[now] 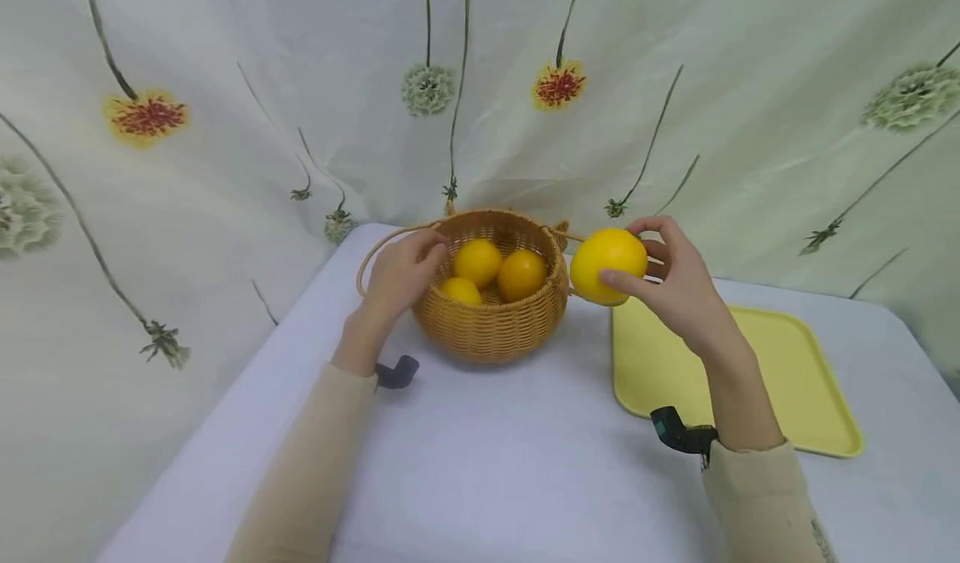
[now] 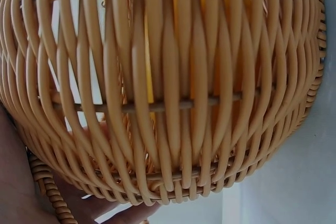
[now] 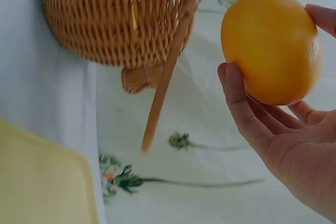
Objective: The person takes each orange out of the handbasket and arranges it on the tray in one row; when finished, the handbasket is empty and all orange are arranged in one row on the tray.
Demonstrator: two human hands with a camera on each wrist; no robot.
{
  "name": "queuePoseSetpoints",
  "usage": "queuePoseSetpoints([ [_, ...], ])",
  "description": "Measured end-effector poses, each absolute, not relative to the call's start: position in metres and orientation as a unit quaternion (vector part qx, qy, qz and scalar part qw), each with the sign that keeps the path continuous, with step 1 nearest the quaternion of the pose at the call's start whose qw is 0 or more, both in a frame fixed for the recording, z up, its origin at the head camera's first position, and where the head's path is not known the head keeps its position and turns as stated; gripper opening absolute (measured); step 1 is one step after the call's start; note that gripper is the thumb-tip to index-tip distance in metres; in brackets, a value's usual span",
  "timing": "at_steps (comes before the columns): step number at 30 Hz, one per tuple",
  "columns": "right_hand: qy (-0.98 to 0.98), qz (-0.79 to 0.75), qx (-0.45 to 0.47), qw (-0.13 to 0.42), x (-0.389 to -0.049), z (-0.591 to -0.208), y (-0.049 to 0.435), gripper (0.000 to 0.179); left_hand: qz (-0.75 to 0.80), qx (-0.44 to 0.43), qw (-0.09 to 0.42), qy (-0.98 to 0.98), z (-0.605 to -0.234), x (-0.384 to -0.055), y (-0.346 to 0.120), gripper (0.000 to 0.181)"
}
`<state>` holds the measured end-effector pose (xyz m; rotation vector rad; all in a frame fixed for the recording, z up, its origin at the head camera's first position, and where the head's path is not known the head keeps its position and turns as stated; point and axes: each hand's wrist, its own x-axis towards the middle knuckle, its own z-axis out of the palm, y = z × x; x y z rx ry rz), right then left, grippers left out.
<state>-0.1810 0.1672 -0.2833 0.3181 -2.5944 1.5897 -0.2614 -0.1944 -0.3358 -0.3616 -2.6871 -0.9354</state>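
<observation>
A round wicker basket point(image 1: 491, 329) stands on the white-covered table with three fruits inside: a yellow one point(image 1: 477, 263), an orange one point(image 1: 522, 274) and another yellow one point(image 1: 460, 291) at the front. My left hand point(image 1: 405, 271) grips the basket's left rim; in the left wrist view the woven wall point(image 2: 168, 77) hides part of its fingers. To the right of the basket, my right hand point(image 1: 678, 288) holds up a plump, smooth yellow fruit point(image 1: 609, 261) between thumb and fingers. The right wrist view shows this fruit point(image 3: 270, 45) raised beside the basket.
A yellow tray point(image 1: 787, 363) lies flat on the table at the right, partly behind my right forearm. The basket's handle point(image 1: 367, 263) hangs out on its left side. A flower-printed cloth point(image 1: 495, 146) hangs close behind the table.
</observation>
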Motion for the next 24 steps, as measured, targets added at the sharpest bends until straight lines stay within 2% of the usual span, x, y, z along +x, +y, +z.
queuePoseSetpoints([
  [9, -0.854, 0.514, 0.052, 0.059, -0.190, -0.301, 0.211, 0.063, -0.329, -0.124, 0.140, -0.925, -0.339, -0.262, -0.195, 0.037],
  [18, -0.902, 0.423, 0.011, 0.086, -0.203, -0.330, 0.235, 0.067, -0.332, -0.120, 0.148, -0.924, -0.341, -0.265, -0.196, 0.035],
  [24, -0.923, 0.379, -0.005, 0.063, -0.217, -0.357, 0.231, 0.069, -0.328, -0.117, 0.152, -0.925, -0.341, -0.265, -0.194, 0.035],
])
